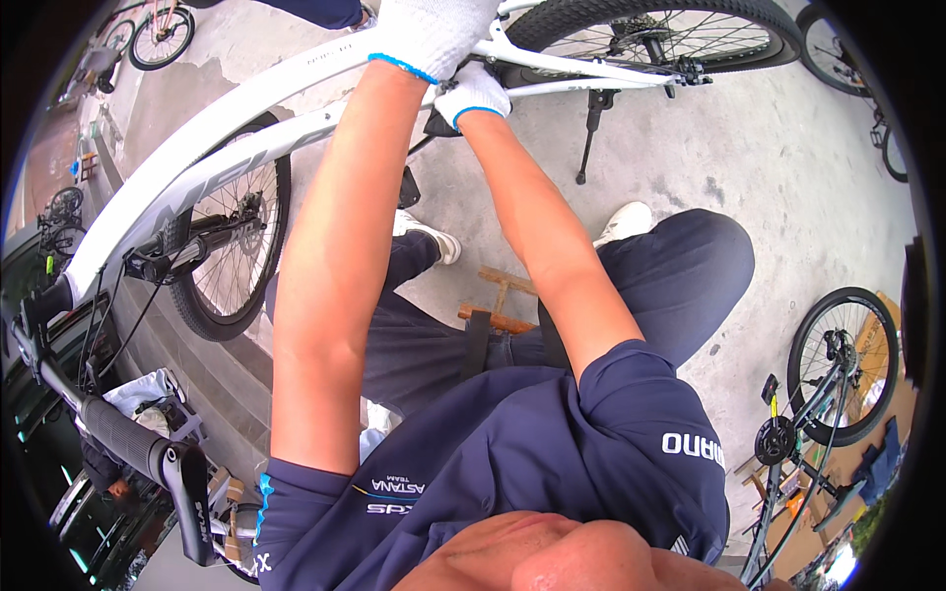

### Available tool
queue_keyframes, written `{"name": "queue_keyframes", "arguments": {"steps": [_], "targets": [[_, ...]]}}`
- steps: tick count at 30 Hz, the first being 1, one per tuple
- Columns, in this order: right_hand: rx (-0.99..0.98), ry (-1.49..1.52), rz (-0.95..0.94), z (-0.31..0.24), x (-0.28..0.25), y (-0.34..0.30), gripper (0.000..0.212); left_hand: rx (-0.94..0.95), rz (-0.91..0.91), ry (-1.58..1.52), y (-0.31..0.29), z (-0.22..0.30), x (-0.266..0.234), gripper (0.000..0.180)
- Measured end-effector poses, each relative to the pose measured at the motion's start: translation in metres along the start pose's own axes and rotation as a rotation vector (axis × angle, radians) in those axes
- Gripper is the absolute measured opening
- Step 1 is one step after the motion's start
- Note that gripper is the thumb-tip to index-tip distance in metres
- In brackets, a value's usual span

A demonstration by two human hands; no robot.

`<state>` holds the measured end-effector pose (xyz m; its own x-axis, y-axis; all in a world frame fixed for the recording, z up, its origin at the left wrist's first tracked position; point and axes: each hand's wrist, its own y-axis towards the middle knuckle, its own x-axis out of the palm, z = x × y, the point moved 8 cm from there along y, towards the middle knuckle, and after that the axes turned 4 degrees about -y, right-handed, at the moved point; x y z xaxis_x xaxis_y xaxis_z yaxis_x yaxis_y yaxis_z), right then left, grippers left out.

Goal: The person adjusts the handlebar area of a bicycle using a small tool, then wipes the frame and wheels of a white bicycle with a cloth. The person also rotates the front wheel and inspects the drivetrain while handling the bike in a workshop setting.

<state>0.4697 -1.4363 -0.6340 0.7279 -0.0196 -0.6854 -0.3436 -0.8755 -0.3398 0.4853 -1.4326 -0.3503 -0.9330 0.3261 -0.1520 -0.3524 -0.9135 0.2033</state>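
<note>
The white bicycle [330, 56] spans the upper left of the view, its front end near the left rim and its rear wheel [650, 44] at the top. Both hands wear white knitted gloves and are at the middle of the frame: the left hand [436, 35] covers the tubing ahead of the rear wheel, and the right hand [475, 97] is just below it, by the rear stays. The fingers are hidden, so I cannot tell whether either hand is closed around anything.

The frame looks stiff and fairly bulky, probably awkward rather than very heavy; its smooth paint may slide under the gloves. The bare top tube and the stays seem the soundest holds, while the wheels, the black pedal [409, 187] and the handlebar grip [123, 433] could turn or swing if used as handles. The kickstand [593, 123] points down toward the concrete floor [719, 143]; whether it bears weight is unclear.

The person's knees and a low wooden stool [498, 317] crowd the near side. Steps [236, 394] lie beyond the front wheel [246, 207], another person's leg [315, 10] is past the frame, and another bicycle [776, 440] stands well apart at right.
</note>
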Motion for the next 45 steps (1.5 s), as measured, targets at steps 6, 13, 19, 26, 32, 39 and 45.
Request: {"name": "queue_keyframes", "arguments": {"steps": [6,13,19,26,32,39,45], "targets": [[-0.319,0.111,0.131,0.033,0.001,-0.009,0.059,-0.006,-0.030,-0.028,-0.003,-0.001,0.000,0.023],[-0.316,0.956,0.530,0.048,-0.095,-0.124,0.036,0.064,-0.017,0.038,-0.001,0.004,-0.003,0.019],[-0.524,0.158,0.846,0.008,-0.151,-0.115,0.042,0.090,-0.027,0.004,-0.002,0.007,-0.001,0.015],[-0.052,0.568,0.913,0.093,-0.170,-0.101,0.039,0.052,-0.046,-0.072,-0.001,0.004,0.002,0.015],[-0.472,0.507,0.823,0.003,-0.116,-0.115,0.041,-0.017,-0.115,-0.039,0.002,-0.006,-0.005,0.013],[-0.052,0.622,0.854,0.131,-0.101,-0.088,0.036,-0.012,-0.365,0.050,-0.004,0.010,-0.006,0.019],[-0.455,0.303,0.485,0.021,-0.007,-0.119,0.052,0.104,-0.223,0.541,-0.042,0.044,-0.093,0.039]]}}
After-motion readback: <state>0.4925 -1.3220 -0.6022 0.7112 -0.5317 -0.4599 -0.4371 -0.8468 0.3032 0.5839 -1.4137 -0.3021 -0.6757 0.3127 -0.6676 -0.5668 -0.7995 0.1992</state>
